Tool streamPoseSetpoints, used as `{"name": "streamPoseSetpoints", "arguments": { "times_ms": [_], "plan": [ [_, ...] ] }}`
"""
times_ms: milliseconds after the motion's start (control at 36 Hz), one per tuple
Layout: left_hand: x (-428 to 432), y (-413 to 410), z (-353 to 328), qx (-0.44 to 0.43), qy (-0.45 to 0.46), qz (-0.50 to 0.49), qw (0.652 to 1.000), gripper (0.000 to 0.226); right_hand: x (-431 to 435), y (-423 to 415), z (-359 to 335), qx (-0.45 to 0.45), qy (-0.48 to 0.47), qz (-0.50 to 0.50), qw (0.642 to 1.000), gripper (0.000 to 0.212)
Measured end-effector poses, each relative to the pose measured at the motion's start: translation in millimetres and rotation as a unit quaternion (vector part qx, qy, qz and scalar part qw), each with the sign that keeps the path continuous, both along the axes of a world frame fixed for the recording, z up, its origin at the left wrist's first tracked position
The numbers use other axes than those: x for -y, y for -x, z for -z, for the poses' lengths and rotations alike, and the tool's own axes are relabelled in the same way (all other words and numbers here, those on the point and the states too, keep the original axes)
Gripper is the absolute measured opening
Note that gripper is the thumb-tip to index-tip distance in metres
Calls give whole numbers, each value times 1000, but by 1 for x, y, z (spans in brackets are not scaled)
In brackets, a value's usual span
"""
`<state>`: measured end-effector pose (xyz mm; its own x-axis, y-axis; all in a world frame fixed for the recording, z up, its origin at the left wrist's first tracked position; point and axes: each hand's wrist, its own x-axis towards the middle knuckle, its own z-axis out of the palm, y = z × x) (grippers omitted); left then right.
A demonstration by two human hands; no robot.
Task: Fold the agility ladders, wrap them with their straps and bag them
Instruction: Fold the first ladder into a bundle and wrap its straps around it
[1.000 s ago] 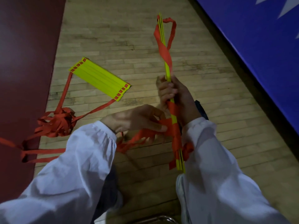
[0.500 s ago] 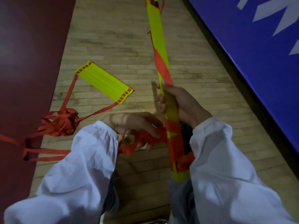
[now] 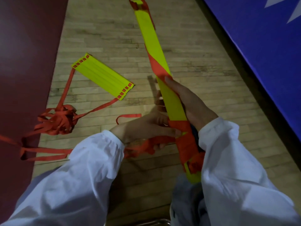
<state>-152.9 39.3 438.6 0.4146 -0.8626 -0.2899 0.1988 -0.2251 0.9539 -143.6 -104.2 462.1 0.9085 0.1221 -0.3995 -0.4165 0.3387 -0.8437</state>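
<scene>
Yellow folded ladder bundle (image 3: 164,88) upright in your right hand (image 3: 192,103), fingers wrapped tight round its middle. Your left hand (image 3: 145,128) pinches orange strap (image 3: 154,142) beside bundle's wrapped lower end. Second folded ladder (image 3: 102,76) lies flat on wood floor (image 3: 187,51), loose webbing tangle (image 3: 58,121) nearby.

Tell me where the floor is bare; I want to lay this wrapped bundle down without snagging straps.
Bare wood lies between the bundle and the blue mat, and up past the flat ladder toward the top. Crowded: the strap tangle and loose straps at left by the red floor, and the loose strap above the left hand.
</scene>
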Motion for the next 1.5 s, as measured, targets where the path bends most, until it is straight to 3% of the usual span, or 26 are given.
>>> {"name": "streamPoseSetpoints", "arguments": {
  "times_ms": [83, 194, 500, 694, 944, 1028, 1250, 1361, 1500],
  "plan": [
    [3, -3, 6, -9, 14, 12, 1000, 22, 3, -1, 5, -63, -99, -20, 993, 17],
    [3, -8, 16, 11, 11, 33, 999, 18, 7, -3, 10, -79, -142, -54, 985, 18],
    [11, -27, 20, 23, -17, 65, 997, 18, 19, -8, 13, -64, -84, -59, 993, 12],
    [12, -32, 7, -90, -40, 134, 986, 19, 24, -10, 15, -60, -103, -36, 992, 13],
    [14, -34, 16, -22, 17, 157, 987, 3, 24, -9, 11, -49, -119, -40, 991, 21],
    [14, -34, 17, -60, 39, 158, 985, 20, 23, -9, 10, -47, -125, -38, 990, 21],
    [13, -35, 21, -181, 57, 223, 956, 21, 25, -8, 4, -42, -142, -35, 988, 17],
    [11, -38, 19, -159, 25, 244, 956, 23, 26, -7, 4, -34, -105, -20, 994, 16],
    [12, -40, 18, -26, -12, 197, 980, 13, 25, -7, 8, -18, -18, 23, 999, 9]
  ]
}}
